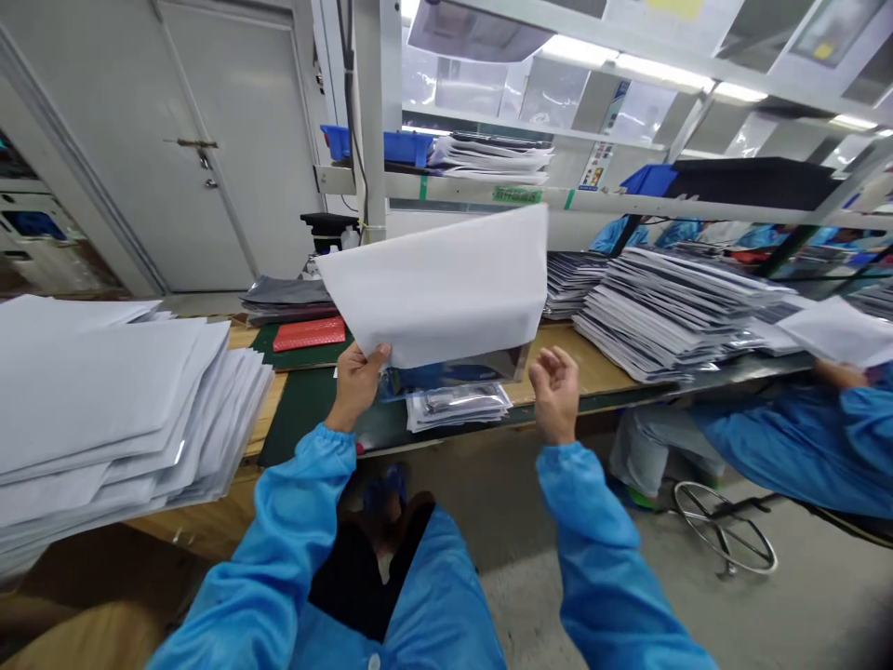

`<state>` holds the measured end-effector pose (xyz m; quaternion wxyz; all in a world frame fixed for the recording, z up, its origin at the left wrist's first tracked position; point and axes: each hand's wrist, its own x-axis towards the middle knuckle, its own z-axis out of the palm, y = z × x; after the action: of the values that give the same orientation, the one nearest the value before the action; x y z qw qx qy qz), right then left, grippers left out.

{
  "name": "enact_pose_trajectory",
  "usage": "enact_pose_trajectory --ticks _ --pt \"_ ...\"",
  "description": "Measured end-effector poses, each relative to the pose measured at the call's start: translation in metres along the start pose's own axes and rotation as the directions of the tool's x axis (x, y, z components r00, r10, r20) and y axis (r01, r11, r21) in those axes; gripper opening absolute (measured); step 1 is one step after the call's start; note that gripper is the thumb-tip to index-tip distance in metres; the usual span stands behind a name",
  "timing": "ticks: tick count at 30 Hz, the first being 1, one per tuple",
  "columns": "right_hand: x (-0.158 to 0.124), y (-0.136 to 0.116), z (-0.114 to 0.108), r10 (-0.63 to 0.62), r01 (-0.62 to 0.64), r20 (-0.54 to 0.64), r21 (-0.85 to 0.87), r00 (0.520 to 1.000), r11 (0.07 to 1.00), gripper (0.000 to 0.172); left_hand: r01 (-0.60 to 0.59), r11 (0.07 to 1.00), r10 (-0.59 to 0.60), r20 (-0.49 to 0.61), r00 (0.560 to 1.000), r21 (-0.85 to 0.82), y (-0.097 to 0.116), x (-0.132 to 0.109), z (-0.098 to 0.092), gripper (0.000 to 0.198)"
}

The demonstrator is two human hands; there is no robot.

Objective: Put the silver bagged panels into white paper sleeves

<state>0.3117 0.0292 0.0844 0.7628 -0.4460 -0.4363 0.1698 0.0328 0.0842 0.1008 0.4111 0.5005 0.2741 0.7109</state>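
My left hand point(358, 380) grips a large white sheet point(446, 288) near its lower left corner, thumb in front. The sheet is raised and slightly bent over the bench. Below its lower edge shows a dark, shiny clear-film piece point(460, 370); whether it is joined to the sheet I cannot tell. My right hand point(556, 391) is just right of the sheet's lower right side, apart from it, fingers loosely half-curled with nothing visible in them. Beneath, a small stack of film-covered white pieces point(457, 406) lies at the front edge of the green mat point(299, 419).
A tall pile of white sheets point(104, 400) stands at left. Right of me are large stacked sheets point(670, 307) and a co-worker's blue sleeve point(802, 447). A red pouch point(309, 334) lies on the mat. A shelf rail point(474, 189) crosses behind, with a blue tray point(397, 147).
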Motion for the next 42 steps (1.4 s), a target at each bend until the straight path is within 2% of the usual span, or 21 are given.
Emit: enact_pose_trajectory --ticks 2,4,6,8,16,19,22,26,29,31,34,37,40,42 --pt "0.031 -0.004 -0.007 -0.014 0.010 0.212 0.022 0.977 1.000 0.057 0.021 0.999 -0.023 0.088 0.996 0.034 0.000 0.005 -0.003 0.041" --pt "0.048 -0.008 -0.008 0.018 -0.037 0.396 0.040 0.918 0.999 0.048 0.060 0.996 -0.067 0.124 0.990 0.065 -0.002 0.005 -0.003 0.045" --pt "0.056 -0.009 -0.007 0.057 -0.083 0.492 0.031 0.869 0.996 0.040 0.095 0.992 -0.106 0.132 0.986 0.085 -0.004 0.004 -0.003 0.049" --pt "0.059 -0.008 -0.007 0.080 -0.096 0.525 0.004 0.847 0.995 0.036 0.117 0.988 -0.130 0.141 0.981 0.098 -0.006 0.003 -0.004 0.051" --pt "0.074 -0.016 -0.022 0.037 -0.006 0.541 -0.059 0.840 0.998 0.032 0.032 0.982 -0.073 0.218 0.973 0.184 0.001 0.015 -0.006 0.048" --pt "0.077 -0.011 -0.024 0.050 -0.007 0.560 -0.080 0.827 0.997 0.032 0.023 0.979 -0.069 0.225 0.972 0.202 -0.001 0.017 -0.008 0.049" --pt "0.069 0.009 -0.023 0.126 -0.065 0.602 -0.122 0.788 0.990 0.036 0.052 0.967 -0.109 0.219 0.970 0.249 -0.012 0.011 -0.015 0.051" --pt "0.047 0.044 -0.023 0.302 -0.192 0.627 -0.239 0.718 0.952 0.042 0.163 0.930 -0.249 0.241 0.938 0.329 -0.041 -0.008 -0.027 0.057" --pt "0.036 0.059 -0.025 0.334 -0.209 0.629 -0.266 0.703 0.941 0.042 0.254 0.906 -0.345 0.246 0.906 0.338 -0.061 -0.022 -0.035 0.063" --pt "0.035 0.062 -0.026 0.334 -0.188 0.631 -0.288 0.701 0.939 0.041 0.277 0.903 -0.363 0.238 0.901 0.328 -0.066 -0.026 -0.038 0.064" --pt "0.037 0.057 -0.025 0.328 -0.156 0.631 -0.313 0.703 0.937 0.038 0.281 0.903 -0.361 0.221 0.906 0.324 -0.063 -0.023 -0.036 0.061" --pt "0.038 0.047 -0.023 0.287 -0.162 0.594 -0.254 0.751 0.953 0.034 0.309 0.906 -0.371 0.194 0.908 0.288 -0.049 -0.016 -0.029 0.058" --pt "0.035 0.036 -0.021 0.316 -0.301 0.490 -0.111 0.812 0.947 0.035 0.386 0.906 -0.416 0.192 0.889 0.174 -0.031 -0.013 -0.022 0.053" --pt "0.032 0.030 -0.022 0.412 -0.448 0.452 -0.030 0.791 0.893 0.034 0.495 0.862 -0.506 0.207 0.837 0.108 -0.022 -0.017 -0.023 0.046"
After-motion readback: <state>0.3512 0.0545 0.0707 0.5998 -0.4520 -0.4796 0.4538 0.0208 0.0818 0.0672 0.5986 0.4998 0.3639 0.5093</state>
